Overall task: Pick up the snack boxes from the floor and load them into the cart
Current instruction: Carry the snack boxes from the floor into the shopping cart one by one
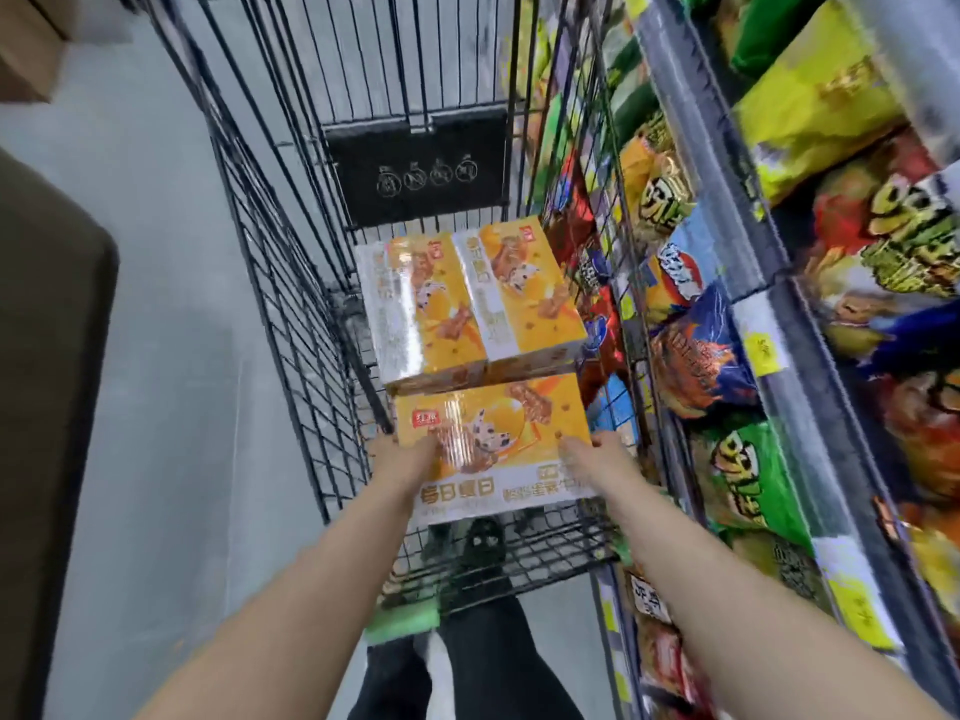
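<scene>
the left hand (402, 452) and the right hand (597, 449) clasp one snack box (493, 449) from its two sides, fingers laid flat on its orange top, thumbs hidden. the box sits low inside the black wire cart (291, 283), near end toward the person, its far edge touching or tucked just under two more boxes (467, 298) that lie side by side farther in. all three are glossy orange and white, with a spotted cow cartoon and brown snack pieces; a small red logo patch sits at the held box's left corner, its characters too blurred to read. large chinese characters run along the white band nearest the person, upside down in this view. a black plastic flap (415, 166) on the cart's far wall carries four small outline icons. to the right, touching the cart's side, store shelves (727, 210) hold chip bags (748, 480) in green, yellow, blue and red, with yellow price tags (758, 348) on the rails. the floor (171, 356) is pale grey and smooth. cardboard cartons (31, 49) show at the upper left.
</scene>
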